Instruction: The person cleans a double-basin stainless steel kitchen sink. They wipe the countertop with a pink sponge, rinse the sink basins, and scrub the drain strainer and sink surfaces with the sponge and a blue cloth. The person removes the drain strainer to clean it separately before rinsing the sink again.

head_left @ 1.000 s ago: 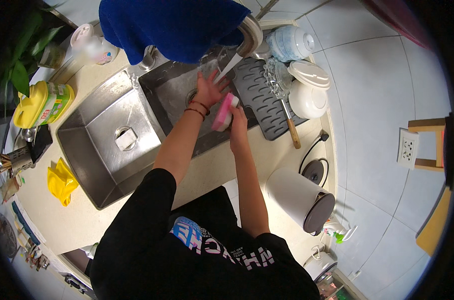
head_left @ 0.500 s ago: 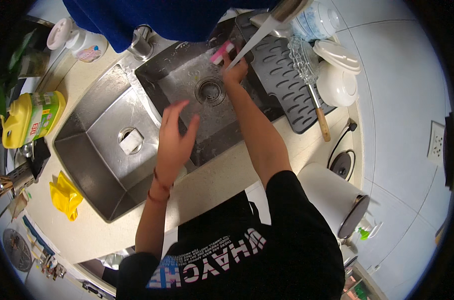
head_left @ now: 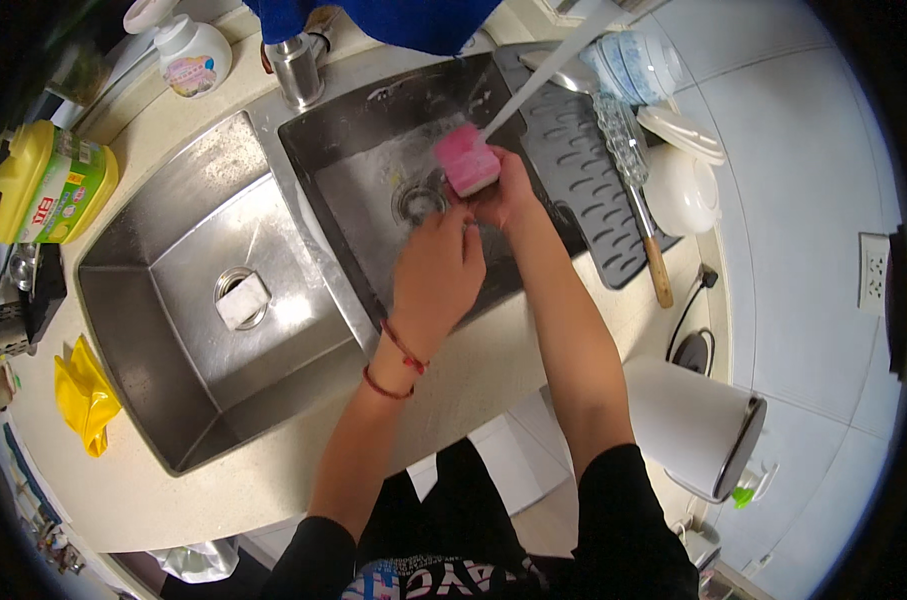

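Observation:
My right hand (head_left: 506, 192) grips a pink sponge (head_left: 466, 155) with a pale lower layer, above the right sink basin (head_left: 343, 190). A stream of water (head_left: 543, 72) slants down from the upper right onto the sponge and fingers. Close beside it, my left hand (head_left: 438, 268) is curled, its fingertips meeting the right hand below the sponge; whatever they hold is hidden. Two red bands circle my left wrist. The basin's round drain (head_left: 418, 203) lies just beyond the left fingers.
The left basin (head_left: 173, 310) has a white block (head_left: 243, 302) over its drain. Right of the sink are a grey drying mat (head_left: 585, 160), a wooden-handled utensil (head_left: 659, 270), and bowls (head_left: 685, 180). A yellow jug (head_left: 58, 185) and yellow cloth (head_left: 83, 395) lie left; a blue cloth (head_left: 393, 22) hangs ahead.
My left hand has moved right, from spread above the basin's near edge to curled beside my right hand. The sponge has come nearer and turned its pink face up under the water.

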`<state>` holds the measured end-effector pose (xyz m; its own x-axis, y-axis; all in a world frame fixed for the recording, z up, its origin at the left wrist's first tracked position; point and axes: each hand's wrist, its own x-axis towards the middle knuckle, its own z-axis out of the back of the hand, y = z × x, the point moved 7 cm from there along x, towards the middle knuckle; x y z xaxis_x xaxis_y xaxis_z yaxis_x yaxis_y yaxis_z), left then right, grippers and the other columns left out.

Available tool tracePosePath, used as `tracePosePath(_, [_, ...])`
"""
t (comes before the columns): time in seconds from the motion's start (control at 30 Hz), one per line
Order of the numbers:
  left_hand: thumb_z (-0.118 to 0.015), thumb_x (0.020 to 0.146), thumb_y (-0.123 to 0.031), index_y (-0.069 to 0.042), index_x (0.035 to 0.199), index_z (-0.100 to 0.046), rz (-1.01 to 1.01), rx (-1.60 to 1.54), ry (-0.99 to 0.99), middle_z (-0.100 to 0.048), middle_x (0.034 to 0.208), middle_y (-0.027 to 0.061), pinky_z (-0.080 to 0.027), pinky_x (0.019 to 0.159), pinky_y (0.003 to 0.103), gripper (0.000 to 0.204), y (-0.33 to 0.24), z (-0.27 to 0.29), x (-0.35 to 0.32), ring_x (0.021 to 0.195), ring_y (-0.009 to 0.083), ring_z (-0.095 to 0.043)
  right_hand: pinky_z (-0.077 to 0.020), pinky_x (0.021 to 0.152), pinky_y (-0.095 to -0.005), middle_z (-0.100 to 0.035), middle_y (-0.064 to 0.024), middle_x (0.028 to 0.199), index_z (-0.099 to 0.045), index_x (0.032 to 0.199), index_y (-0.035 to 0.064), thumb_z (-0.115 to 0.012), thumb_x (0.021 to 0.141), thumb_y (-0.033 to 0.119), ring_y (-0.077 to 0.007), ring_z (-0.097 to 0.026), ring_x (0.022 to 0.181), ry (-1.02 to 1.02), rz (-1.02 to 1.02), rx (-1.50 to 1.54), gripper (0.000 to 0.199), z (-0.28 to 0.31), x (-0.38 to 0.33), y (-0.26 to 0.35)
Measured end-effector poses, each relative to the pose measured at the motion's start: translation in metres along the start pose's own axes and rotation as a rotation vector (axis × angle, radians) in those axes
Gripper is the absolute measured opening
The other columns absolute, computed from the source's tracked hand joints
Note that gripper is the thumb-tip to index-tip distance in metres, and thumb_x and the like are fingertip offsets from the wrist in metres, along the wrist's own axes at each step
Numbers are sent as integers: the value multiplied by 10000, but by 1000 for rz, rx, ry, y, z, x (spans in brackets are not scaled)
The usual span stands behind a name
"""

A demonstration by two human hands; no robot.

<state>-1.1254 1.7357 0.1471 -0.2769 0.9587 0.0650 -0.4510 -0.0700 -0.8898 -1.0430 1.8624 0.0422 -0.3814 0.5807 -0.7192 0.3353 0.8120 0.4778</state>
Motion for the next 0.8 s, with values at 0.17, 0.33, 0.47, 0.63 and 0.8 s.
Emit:
tracePosePath(0.17, [-500,884,-72,-2,1017,-595,-47,177,13,-611,899,204,-474,734,460,178,7,-7,-7,832,399,-587,-485,833,-489,-573,-104,1058,-541,1102,86,-661,818,133,-265,-571,988,-13,370,-192,313,-16,21,30])
tracePosePath(0.33, [-503,827,-10,-15,1000,-575,-44,259,16,-587,902,175,-484,721,452,188,0,-8,-1,855,371,-585,-491,824,-412,-658,-210,1073,-588,1133,-29,-805,753,222,-347,-644,972,-759,1159,-691,504,-24,28,82])
tracePosePath(0.47, [-506,793,18,-27,1000,-547,-14,270,34,-573,922,151,-496,719,443,216,0,-7,1,875,352,-586,-490,798,-401,-704,-176,865,-720,909,-21,-810,724,197,-306,-654,831,-573,1219,-399,299,-23,64,92])
tracePosePath(0.63, [-503,762,48,-20,973,-530,-18,247,-99,-585,963,148,-503,716,435,223,-3,-2,8,866,355,-594,-489,728,-345,-644,-126,846,-706,904,-4,-795,686,149,-242,-628,776,-238,1356,-748,281,-67,52,57])
tracePosePath(0.8, [-485,731,67,-10,944,-542,-141,129,-284,-589,941,147,-488,698,390,234,-14,18,11,843,348,-590,-472,649,-289,-605,-81,824,-702,897,18,-787,696,87,-196,-611,730,-143,1410,-901,229,-104,26,34])
